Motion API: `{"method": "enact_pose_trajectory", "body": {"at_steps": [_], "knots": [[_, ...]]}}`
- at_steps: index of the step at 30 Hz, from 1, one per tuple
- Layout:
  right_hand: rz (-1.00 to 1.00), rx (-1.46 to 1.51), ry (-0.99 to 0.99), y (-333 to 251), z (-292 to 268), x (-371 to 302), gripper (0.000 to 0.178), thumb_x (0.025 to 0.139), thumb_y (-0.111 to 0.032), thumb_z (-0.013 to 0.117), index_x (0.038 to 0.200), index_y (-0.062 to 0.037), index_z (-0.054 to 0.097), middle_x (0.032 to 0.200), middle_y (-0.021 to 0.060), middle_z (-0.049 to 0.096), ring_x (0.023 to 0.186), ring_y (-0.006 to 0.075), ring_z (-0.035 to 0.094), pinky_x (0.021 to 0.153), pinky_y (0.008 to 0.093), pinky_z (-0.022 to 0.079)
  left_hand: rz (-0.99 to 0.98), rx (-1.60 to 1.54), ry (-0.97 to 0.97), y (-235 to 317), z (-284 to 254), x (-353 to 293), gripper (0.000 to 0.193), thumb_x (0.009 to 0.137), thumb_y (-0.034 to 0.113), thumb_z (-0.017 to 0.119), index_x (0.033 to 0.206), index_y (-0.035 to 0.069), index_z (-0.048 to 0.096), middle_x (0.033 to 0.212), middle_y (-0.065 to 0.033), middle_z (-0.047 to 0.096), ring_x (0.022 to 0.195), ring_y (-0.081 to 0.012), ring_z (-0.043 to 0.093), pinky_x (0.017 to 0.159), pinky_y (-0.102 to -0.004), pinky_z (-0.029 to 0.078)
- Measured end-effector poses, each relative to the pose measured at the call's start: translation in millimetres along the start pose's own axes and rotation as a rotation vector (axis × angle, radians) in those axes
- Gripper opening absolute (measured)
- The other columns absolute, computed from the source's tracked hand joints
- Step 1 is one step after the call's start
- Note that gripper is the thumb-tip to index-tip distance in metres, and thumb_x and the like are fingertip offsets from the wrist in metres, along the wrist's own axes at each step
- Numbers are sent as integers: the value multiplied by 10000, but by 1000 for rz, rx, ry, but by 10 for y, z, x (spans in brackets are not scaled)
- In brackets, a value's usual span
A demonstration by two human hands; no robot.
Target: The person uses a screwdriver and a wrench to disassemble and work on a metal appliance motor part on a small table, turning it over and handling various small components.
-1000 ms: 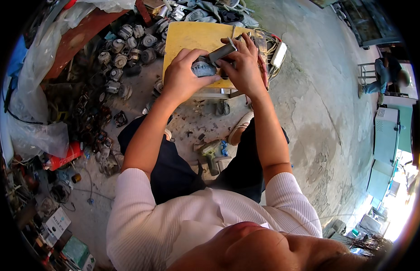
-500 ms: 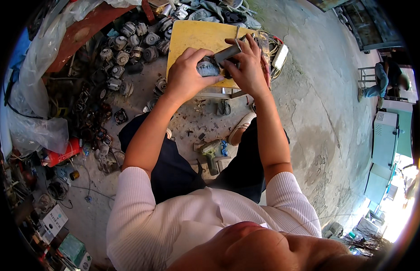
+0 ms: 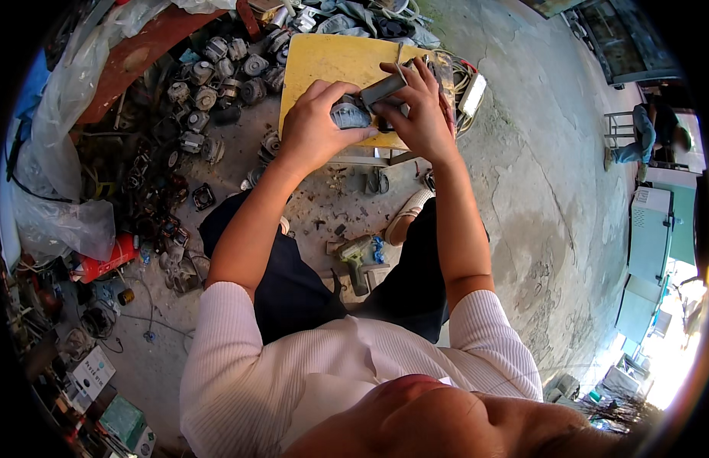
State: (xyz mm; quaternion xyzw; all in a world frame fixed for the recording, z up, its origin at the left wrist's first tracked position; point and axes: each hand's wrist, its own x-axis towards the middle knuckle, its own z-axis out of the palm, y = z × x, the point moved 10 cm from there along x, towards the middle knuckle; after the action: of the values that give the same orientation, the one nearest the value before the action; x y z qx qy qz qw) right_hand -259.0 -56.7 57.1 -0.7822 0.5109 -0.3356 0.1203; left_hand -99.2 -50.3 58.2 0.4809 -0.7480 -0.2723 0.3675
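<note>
Above a small yellow-topped table [image 3: 316, 57], my two hands work close together. The fingers and thumb of my left hand [image 3: 312, 126] are closed round a rounded grey metal part [image 3: 350, 116] that looks like a motor piece. My right hand [image 3: 427, 118] is closed on a grey, curved metal sleeve [image 3: 380, 89] against the right side of that part. My right fingers hide where the two pieces meet, so I cannot tell if they are joined. Dark items at the table's right side are partly covered by my right hand.
A heap of small electric motors [image 3: 206, 99] lies left of the table. On the floor between my legs is a green cordless drill [image 3: 356, 263]. Coiled cables and a white power strip [image 3: 473, 95] are right of the table. A person [image 3: 648, 137] sits at far right.
Both hands keep their grip in nearly the same place. The grey sleeve and the fingers of my right hand have shifted very slightly. The yellow tabletop has moved a little to the left.
</note>
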Motion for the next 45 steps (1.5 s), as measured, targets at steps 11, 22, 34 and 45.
{"method": "enact_pose_trajectory", "body": {"at_steps": [11,22,34,45], "knots": [[55,10,-53,32,7,-11,179,844,-218,762,951,-75,739,1436,79,549,1460,412,269,1179,506,249,7,15,-12,16,14,-6,549,673,217,898,1150,100,652,1089,-73,633,1006,-280,655,850,-373,529],[70,78,-59,47,18,-5,264,851,-308,756,946,-62,750,1409,185,538,1425,463,305,1147,548,271,14,9,-1,-1,8,-10,545,671,219,899,1143,101,654,1075,-71,634,1001,-276,656,844,-374,529],[112,-68,-97,109,97,-38,208,851,-216,768,1009,-86,731,1460,59,533,1464,399,266,1178,497,251,0,20,-23,-7,21,-10,569,667,235,904,1158,102,648,1099,-69,628,1023,-277,646,856,-376,526],[65,46,-52,119,61,-29,246,830,-304,777,928,-79,763,1407,160,545,1432,447,298,1133,555,260,-7,30,-39,-15,43,-19,566,665,234,904,1155,111,650,1101,-65,628,1009,-277,653,843,-378,532]]}}
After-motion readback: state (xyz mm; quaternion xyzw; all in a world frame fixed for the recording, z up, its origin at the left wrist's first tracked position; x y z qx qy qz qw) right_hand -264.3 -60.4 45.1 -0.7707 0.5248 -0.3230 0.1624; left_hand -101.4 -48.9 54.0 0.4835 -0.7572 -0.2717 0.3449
